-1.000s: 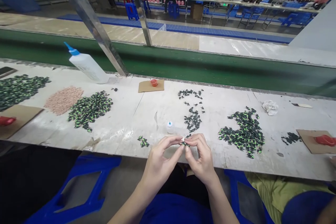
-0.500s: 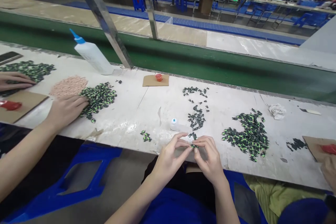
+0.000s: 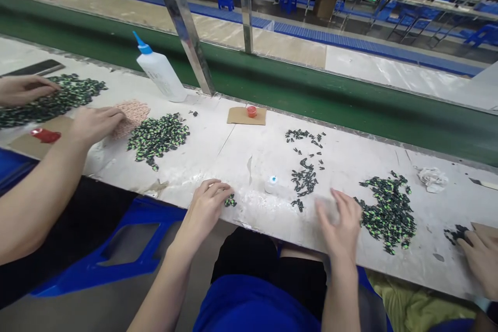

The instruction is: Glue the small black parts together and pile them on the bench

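My left hand [image 3: 207, 204] is low over the table's near edge, its bent fingers together beside a small cluster of black-and-green pieces [image 3: 231, 201]. The fingertips partly cover that cluster, and whatever they pinch is hidden. My right hand [image 3: 344, 223] is open, with thumb and fingers apart and the thumb smeared by motion. It is just left of a large pile of black-and-green pieces [image 3: 392, 218]. Between my hands stands a small white bottle with a blue tip [image 3: 272, 184]. Small black pieces [image 3: 305, 179] lie scattered to the right of the bottle.
A red cap [image 3: 251, 111] sits on cardboard [image 3: 237, 115] at the back. A large white squeeze bottle [image 3: 161, 75] stands by a metal post [image 3: 190, 41]. Co-workers' hands [image 3: 95, 123] are among piles at left; another hand [image 3: 480, 257] is at far right. Crumpled tissue [image 3: 432, 179] lies back right.
My hands have separated from around a small black-and-green piece: the left moved left to the small cluster, the right moved right toward the large pile. The view has shifted; co-workers' hands moved too.
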Action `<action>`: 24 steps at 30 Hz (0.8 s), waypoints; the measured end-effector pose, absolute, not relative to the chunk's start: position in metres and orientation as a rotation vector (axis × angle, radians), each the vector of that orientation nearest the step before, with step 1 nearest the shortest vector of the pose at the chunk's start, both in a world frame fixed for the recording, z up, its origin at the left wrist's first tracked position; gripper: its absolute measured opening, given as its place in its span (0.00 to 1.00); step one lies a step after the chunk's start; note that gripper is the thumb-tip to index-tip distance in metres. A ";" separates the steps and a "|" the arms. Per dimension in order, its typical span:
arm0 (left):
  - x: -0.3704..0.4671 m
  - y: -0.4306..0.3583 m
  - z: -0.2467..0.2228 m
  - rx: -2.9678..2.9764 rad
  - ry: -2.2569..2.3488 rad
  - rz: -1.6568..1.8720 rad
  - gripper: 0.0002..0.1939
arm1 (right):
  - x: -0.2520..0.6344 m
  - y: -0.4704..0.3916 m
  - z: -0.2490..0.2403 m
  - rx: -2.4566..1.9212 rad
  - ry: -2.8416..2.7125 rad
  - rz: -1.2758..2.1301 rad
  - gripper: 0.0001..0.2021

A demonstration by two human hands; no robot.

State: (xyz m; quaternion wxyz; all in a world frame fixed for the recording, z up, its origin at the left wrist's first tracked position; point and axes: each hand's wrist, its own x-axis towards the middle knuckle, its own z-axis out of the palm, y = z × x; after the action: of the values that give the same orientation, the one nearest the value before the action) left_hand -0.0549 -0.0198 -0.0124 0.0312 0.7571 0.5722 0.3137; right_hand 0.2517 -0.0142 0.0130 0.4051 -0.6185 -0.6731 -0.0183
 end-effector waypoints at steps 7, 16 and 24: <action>-0.036 -0.011 -0.013 2.308 1.705 0.971 0.13 | 0.177 0.017 -0.006 -1.333 -1.870 0.331 0.17; 0.007 -0.020 -0.007 2.270 1.570 0.920 0.11 | 0.184 0.005 0.007 -1.270 -1.489 0.863 0.13; 0.022 -0.021 -0.006 2.182 1.469 0.924 0.09 | 0.229 -0.023 -0.011 -1.233 -1.163 0.911 0.15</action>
State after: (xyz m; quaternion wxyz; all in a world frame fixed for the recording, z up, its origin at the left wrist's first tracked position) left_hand 0.0219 -0.0209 -0.0058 0.1759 0.7705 0.5186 0.3262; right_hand 0.2291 -0.0234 -0.0107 0.5720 -0.5256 -0.4957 0.3883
